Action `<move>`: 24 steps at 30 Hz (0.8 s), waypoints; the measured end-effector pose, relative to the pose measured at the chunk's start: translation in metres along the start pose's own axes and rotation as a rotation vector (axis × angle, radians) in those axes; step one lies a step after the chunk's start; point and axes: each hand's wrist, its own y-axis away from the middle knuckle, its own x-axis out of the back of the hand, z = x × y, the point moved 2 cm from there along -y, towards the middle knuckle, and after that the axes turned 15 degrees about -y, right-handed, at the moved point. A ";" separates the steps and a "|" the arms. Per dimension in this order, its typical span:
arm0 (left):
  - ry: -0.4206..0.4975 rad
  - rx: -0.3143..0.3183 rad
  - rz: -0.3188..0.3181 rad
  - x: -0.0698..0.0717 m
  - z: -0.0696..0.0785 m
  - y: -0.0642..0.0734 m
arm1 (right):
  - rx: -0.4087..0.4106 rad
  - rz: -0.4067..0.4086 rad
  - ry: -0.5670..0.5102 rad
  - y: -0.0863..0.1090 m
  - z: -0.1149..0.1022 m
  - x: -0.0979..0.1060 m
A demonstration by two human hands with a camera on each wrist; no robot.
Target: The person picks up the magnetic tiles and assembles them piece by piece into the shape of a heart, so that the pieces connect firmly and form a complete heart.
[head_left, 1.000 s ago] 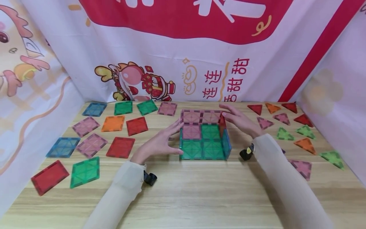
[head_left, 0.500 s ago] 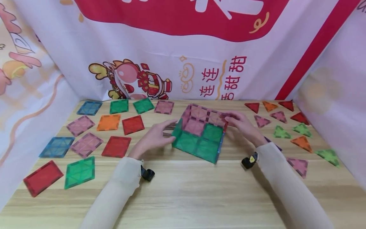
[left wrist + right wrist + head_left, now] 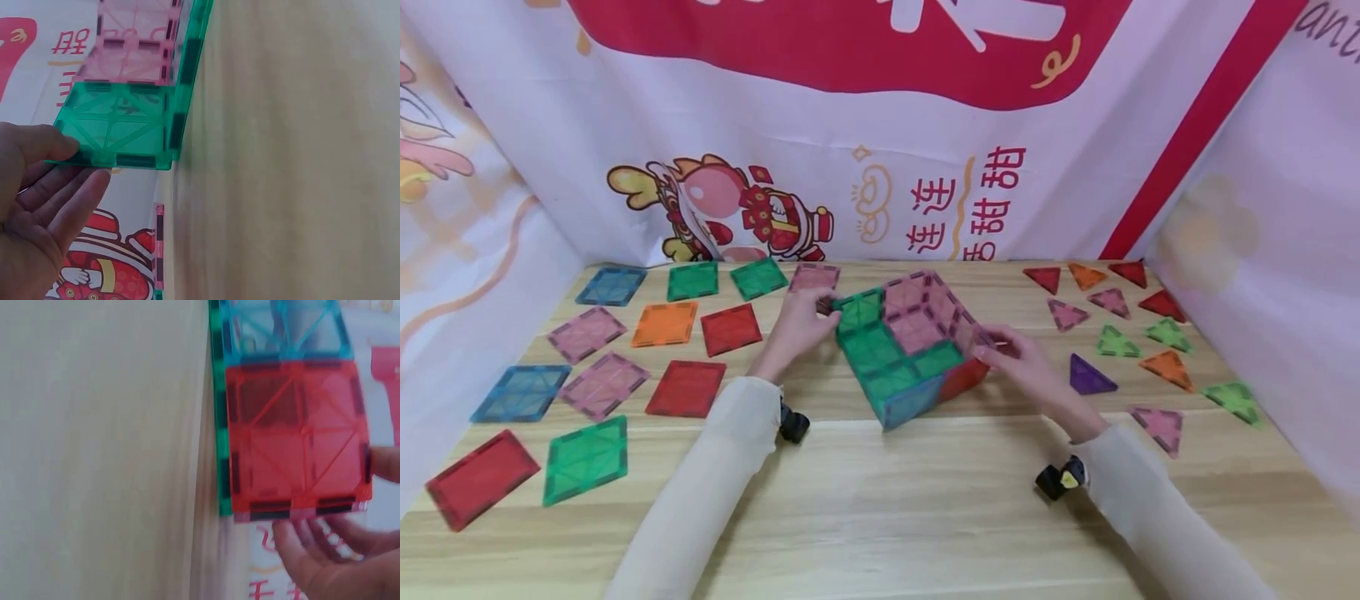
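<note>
Translucent magnetic tiles form an open-topped box, its floor green (image 3: 872, 346) and pink (image 3: 917, 330). Along its far left side stand a green wall tile (image 3: 859, 310) and a pink one (image 3: 904, 298). Pink wall tiles (image 3: 945, 307) line the far right side; red (image 3: 962, 379) and blue (image 3: 913, 402) ones face front. My left hand (image 3: 796, 329) pinches the green wall tile at its outer end, thumb on one face, as the left wrist view shows. My right hand (image 3: 1032, 371) grips the corner where red meets pink, fingers behind the pink tile (image 3: 275, 515).
Square tiles lie loose on the left, among them an orange one (image 3: 665, 324), a red one (image 3: 687, 388) and a green one (image 3: 586, 460). Triangles are spread on the right, including a purple one (image 3: 1092, 375). A printed cloth (image 3: 820, 133) hangs behind the table.
The box has turned clockwise, bringing the red and blue wall to the front. My left hand has moved up to the green wall tile; my right hand has come down with the corner.
</note>
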 end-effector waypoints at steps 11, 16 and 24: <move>-0.058 -0.045 -0.054 -0.010 0.000 -0.031 | -0.064 0.062 -0.103 0.030 -0.003 -0.035; -0.024 -0.028 -0.132 -0.011 -0.002 -0.029 | -0.074 0.071 -0.098 0.034 -0.003 -0.041; -0.002 -0.009 -0.213 0.002 -0.012 -0.010 | -0.086 0.024 -0.041 0.033 -0.007 -0.037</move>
